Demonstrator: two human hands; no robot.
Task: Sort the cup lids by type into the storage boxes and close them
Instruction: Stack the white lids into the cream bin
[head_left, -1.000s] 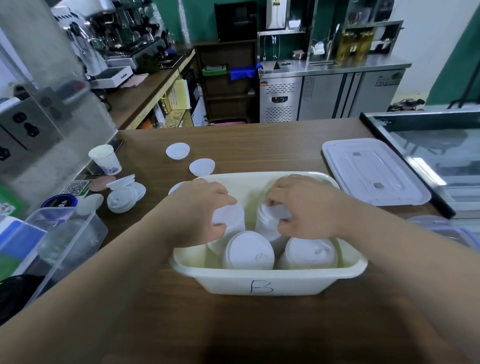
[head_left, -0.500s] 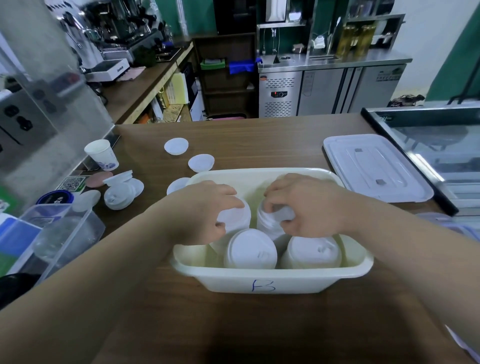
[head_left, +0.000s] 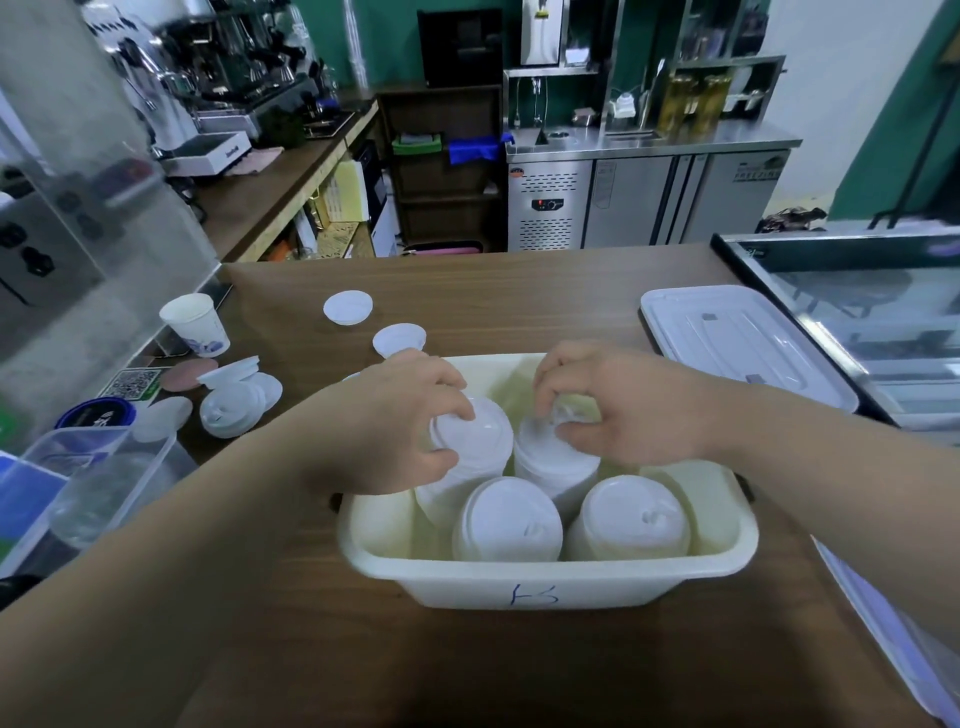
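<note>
Left hand (head_left: 395, 447) gripped one lid stack (head_left: 480, 441); right hand (head_left: 628, 415) pinched the neighbouring stack (head_left: 556, 467). Light, slippery-looking plastic; rims seemed safest.

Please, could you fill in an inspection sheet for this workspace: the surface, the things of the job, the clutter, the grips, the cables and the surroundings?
surface: brown wooden counter, with things lying mostly at its left and far side.
job's things: box B holds four lid stacks; a white cover lies flat at the right; two loose lids and a lid pile lie at the left; a clear box stands at the far left.
clutter: paper cup, QR card, pink disc.
grips: left hand holds the top of the rear-left stack; right hand pinches the top of the rear-right stack.
cables: nothing seen.
surroundings: espresso machine, steel fridge counter, glass case.
</note>
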